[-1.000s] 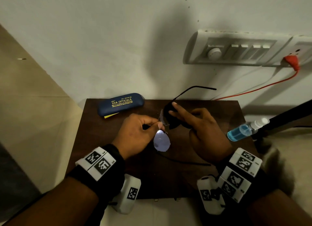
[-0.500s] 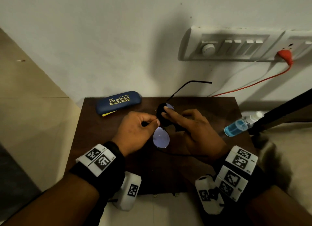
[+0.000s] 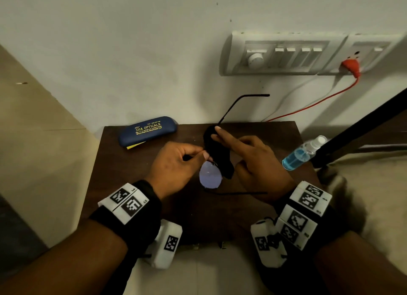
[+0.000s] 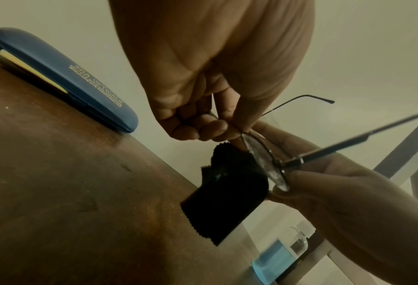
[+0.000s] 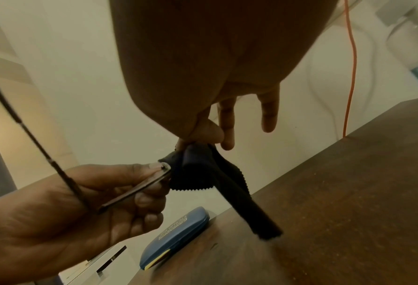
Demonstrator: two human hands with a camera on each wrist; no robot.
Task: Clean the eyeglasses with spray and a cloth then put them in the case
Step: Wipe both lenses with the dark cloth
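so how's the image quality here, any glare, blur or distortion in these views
Head view: dim, wide-angle bend at the switch panel, pale glare on the eyeglasses lens. Left wrist view: hazy, spray bottle soft. Right wrist view: cloth tip motion-blurred, palm in shadow.

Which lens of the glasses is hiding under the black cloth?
The far lens, wrapped in the black cloth that the right hand pinches. The near lens by the left hand shows bare.

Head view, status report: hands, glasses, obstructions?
Left hand pinches thin black-framed eyeglasses. Right hand rubs black cloth on far lens. Closed blue case unobstructed.
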